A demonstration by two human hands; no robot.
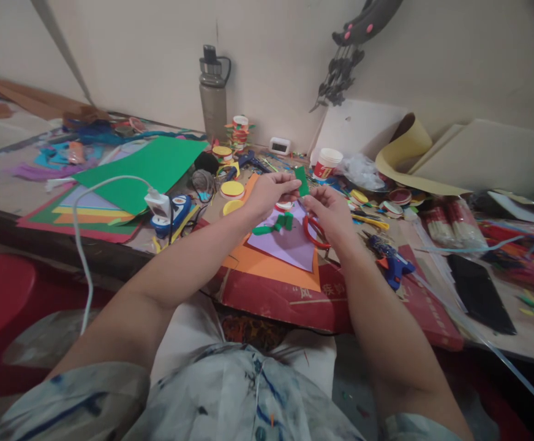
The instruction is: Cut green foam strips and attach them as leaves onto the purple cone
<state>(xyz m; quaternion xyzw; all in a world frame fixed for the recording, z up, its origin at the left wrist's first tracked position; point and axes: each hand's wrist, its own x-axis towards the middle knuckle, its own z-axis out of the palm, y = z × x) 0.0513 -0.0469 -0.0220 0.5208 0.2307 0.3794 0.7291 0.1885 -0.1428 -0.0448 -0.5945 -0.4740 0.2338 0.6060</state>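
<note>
A small green paper piece (301, 180) is held up over the table's middle. Its left edge is pinched between the thumb and fingers of my left hand (271, 195). My right hand (329, 211) is closed, fingertips at the lower corner of that piece. Red-handled scissors (315, 233) show just under my right hand; whether its lower fingers hold them I cannot tell, and their blades are hidden. Below my hands, folded or curled green paper bits (285, 222) lie on a purple sheet (289, 248), which rests on an orange sheet (276, 274).
Coloured sheets (147, 168) and a power strip (172, 217) with a white plug lie at left. A tall bottle (213, 98) and paper cup (326, 163) stand behind. Right are a blue glue gun (394, 264) and black phone (481, 294). Red cardboard (276, 303) lines the front edge.
</note>
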